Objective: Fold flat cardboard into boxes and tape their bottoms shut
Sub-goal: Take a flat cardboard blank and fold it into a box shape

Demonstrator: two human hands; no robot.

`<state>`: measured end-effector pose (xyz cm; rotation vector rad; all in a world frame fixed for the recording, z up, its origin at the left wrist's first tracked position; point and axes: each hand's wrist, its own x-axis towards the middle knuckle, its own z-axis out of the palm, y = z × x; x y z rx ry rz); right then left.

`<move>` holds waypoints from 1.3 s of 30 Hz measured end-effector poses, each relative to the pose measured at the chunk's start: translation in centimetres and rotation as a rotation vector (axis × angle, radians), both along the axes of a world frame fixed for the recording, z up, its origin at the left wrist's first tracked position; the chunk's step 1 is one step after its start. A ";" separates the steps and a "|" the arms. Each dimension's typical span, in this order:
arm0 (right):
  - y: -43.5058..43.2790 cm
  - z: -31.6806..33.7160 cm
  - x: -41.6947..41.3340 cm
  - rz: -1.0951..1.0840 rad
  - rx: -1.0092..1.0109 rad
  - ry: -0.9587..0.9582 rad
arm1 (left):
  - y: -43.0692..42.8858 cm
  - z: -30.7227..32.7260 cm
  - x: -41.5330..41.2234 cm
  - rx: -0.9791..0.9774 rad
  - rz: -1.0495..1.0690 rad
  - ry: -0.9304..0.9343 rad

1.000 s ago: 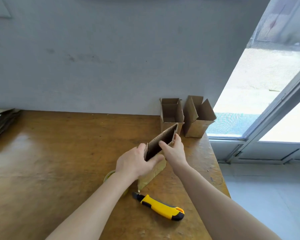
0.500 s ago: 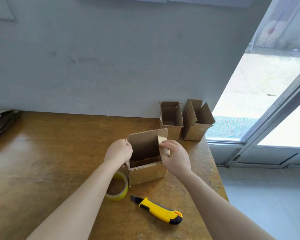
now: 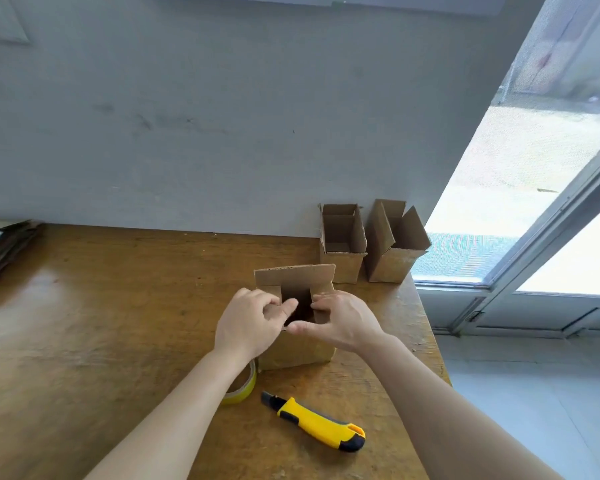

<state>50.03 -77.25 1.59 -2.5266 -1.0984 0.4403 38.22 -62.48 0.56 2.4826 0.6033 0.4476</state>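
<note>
A small brown cardboard box stands on the wooden table right in front of me, its far flap upright. My left hand holds the left side flap, with fingers curled over it. My right hand holds the right side flap, thumb along the near edge. Both side flaps lean in over the dark opening. A roll of yellowish tape lies just left of the box, partly hidden by my left forearm. Near the front edge lies a yellow and black utility knife.
Two folded boxes stand open against the grey wall at the back right. A stack of flat cardboard lies at the far left. The table's right edge drops off beside a glass door.
The flat cardboard was opened into a box and set down on the table. My hands moved from its outer sides to the two side flaps and folded them inward.
</note>
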 end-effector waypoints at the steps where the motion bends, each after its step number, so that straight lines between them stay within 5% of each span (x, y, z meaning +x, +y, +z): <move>1: -0.2 0.2 0.1 0.026 -0.004 0.013 | 0.1 0.1 -0.1 0.006 -0.029 0.030; 6: -0.9 0.2 0.5 0.016 0.045 0.077 | 1.1 0.2 -0.8 0.154 -0.216 0.162; 13: -0.3 -0.3 0.9 -0.081 0.214 0.083 | 2.1 -0.9 -1.0 -0.025 -0.090 0.004; 21: -0.1 -2.8 0.6 -0.201 0.055 0.021 | 2.4 -2.9 -0.8 -0.150 -0.014 0.194; 25: -0.1 -3.1 0.7 -0.123 -0.004 -0.194 | 2.4 -3.5 -0.5 -0.091 0.015 0.158; 35: 1.1 -5.1 -0.4 0.241 -0.080 -0.376 | 2.2 -4.6 -0.2 -0.085 0.041 0.137; 39: 1.0 -5.3 0.0 0.231 -0.136 -0.408 | 2.6 -4.3 -0.8 -0.165 0.037 0.136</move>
